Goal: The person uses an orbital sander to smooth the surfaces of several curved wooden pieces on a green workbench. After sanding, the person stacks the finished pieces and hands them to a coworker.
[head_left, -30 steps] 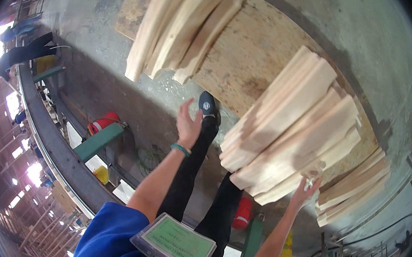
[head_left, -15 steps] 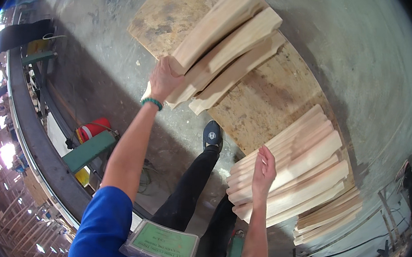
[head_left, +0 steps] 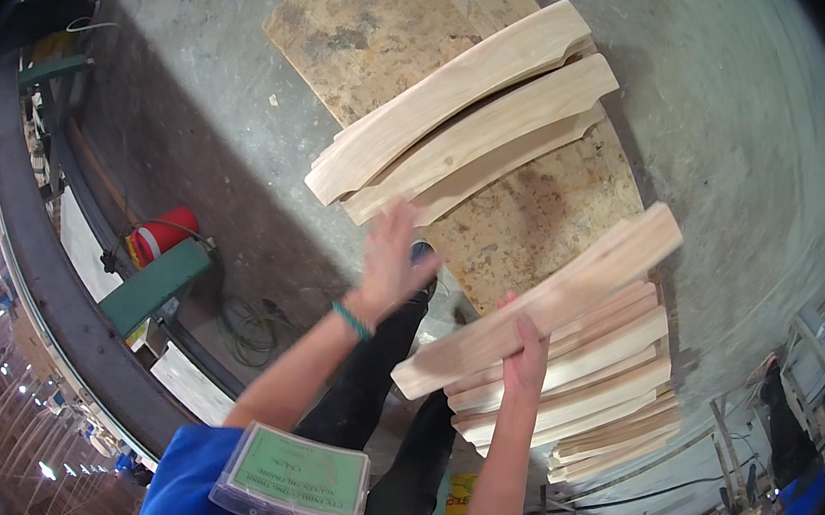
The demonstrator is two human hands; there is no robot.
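My right hand (head_left: 526,355) grips a curved wooden slat (head_left: 549,297) near its middle, thumb on the near face. The slat is lifted at a slant over a stack of similar slats (head_left: 612,364). My left hand (head_left: 397,261), smeared by motion, has its fingers spread and holds nothing. It is just below the near ends of another group of wide curved slats (head_left: 469,103). Both groups lie across a stained plywood board (head_left: 550,197) on the floor.
A green metal frame part (head_left: 159,281), a red cylinder (head_left: 164,234) and a long dark machine rail (head_left: 56,301) stand on the left. Coiled hose (head_left: 254,331) lies on the floor. Another person (head_left: 793,509) is at the far right. A badge (head_left: 293,481) hangs before me.
My left hand has let go of the far slat group and moved toward me and right. My right hand, earlier over the near stack, now holds one slat raised above it.
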